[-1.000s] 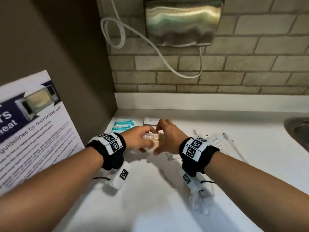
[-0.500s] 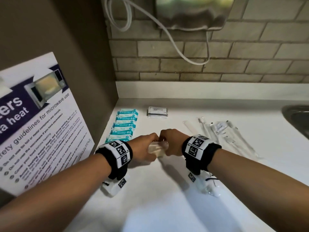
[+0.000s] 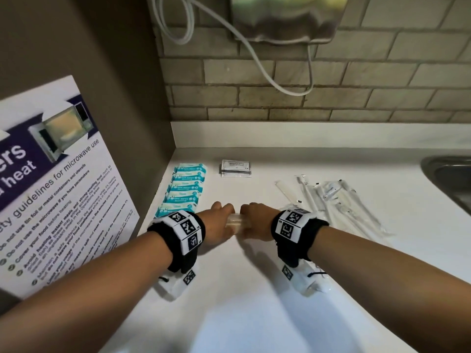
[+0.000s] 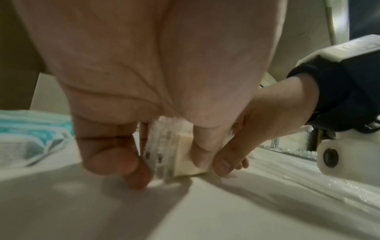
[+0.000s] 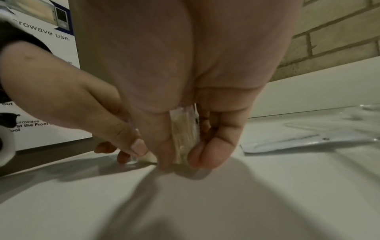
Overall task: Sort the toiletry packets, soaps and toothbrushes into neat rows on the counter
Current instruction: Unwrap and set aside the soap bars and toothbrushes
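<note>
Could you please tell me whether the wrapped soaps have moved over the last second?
Yes: the wrapped soaps have come toward the person, away from the white sachets, level with the near end of the teal packets.

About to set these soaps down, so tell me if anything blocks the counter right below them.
Nothing visible does. Both hands, left and right, hold the soaps over bare counter; the teal packets and toothbrushes lie off to either side.
</note>
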